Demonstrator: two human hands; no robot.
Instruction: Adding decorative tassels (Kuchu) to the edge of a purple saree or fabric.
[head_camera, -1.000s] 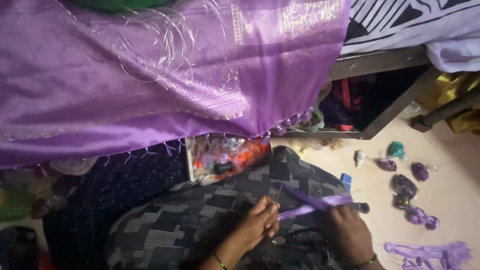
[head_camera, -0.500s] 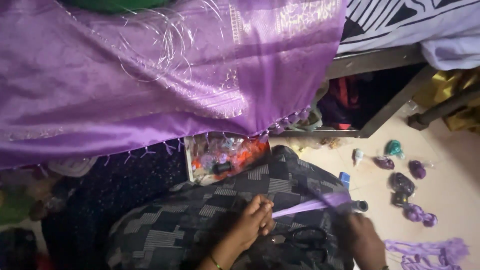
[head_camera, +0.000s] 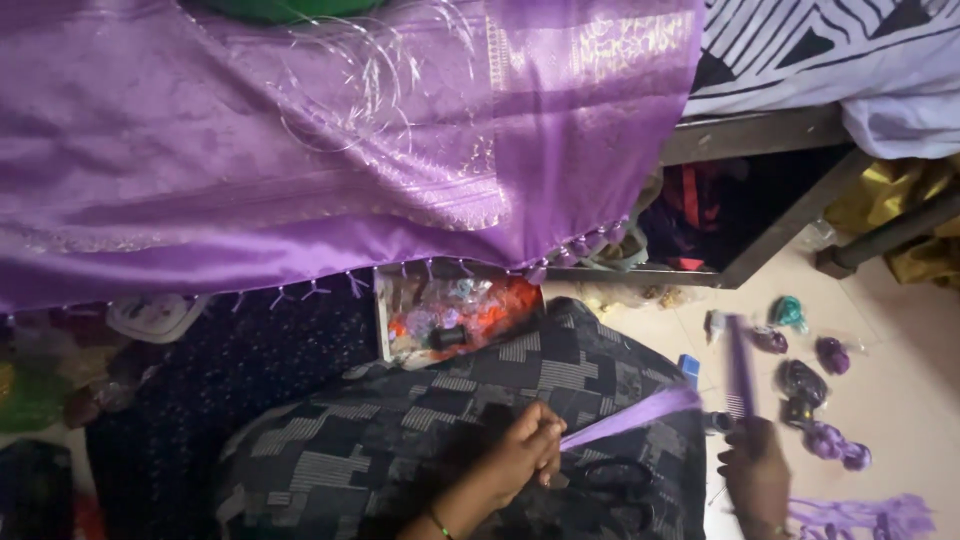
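Note:
My left hand (head_camera: 520, 460) pinches one end of a bundle of purple threads (head_camera: 630, 415) over my lap, which is covered by dark grey patterned cloth (head_camera: 480, 390). My right hand (head_camera: 755, 470) holds the other end; the threads bend there and a blurred purple strand (head_camera: 740, 365) rises upright from it. A pair of black scissors (head_camera: 610, 480) lies on my lap between the two hands. Above hangs a large shiny purple fabric (head_camera: 330, 150) with small tassels along its lower edge.
A box of coloured beads and thread bits (head_camera: 450, 320) sits under the fabric's edge. Small bags of purple and green thread (head_camera: 810, 380) lie on the beige floor at right, with loose purple threads (head_camera: 860, 515) near the bottom corner. A dark metal frame (head_camera: 760, 250) stands behind.
My right hand has moved right and down, pulling the thread bundle taut and flipping its free end upright. My left hand stays in place on my lap.

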